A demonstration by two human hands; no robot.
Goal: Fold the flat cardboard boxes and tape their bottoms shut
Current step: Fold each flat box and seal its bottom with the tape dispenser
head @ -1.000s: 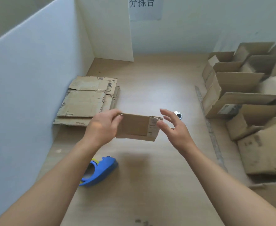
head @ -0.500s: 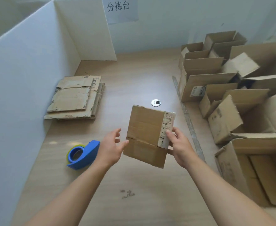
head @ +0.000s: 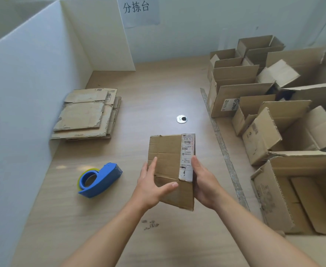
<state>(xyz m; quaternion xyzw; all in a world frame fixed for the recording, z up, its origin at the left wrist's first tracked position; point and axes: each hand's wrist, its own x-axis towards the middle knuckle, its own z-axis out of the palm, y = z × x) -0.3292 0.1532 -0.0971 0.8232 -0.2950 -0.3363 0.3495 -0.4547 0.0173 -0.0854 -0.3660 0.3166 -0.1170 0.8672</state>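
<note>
Left hand point(head: 151, 186), fingers spread, and right hand point(head: 203, 182), pinching, are flanking the box point(head: 166, 149) at its near end, length pointing far.

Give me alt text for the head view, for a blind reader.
The right hand grips a flat box over a table, left hand touching it. A tape dispenser lies left, a cardboard stack beyond, open boxes right.

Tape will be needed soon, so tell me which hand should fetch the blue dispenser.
Probably left. The tape dispenser lies on the table on the same side as the left hand, with nothing between. The right hand grips the labelled edge of the cardboard box, farther from it.
</note>
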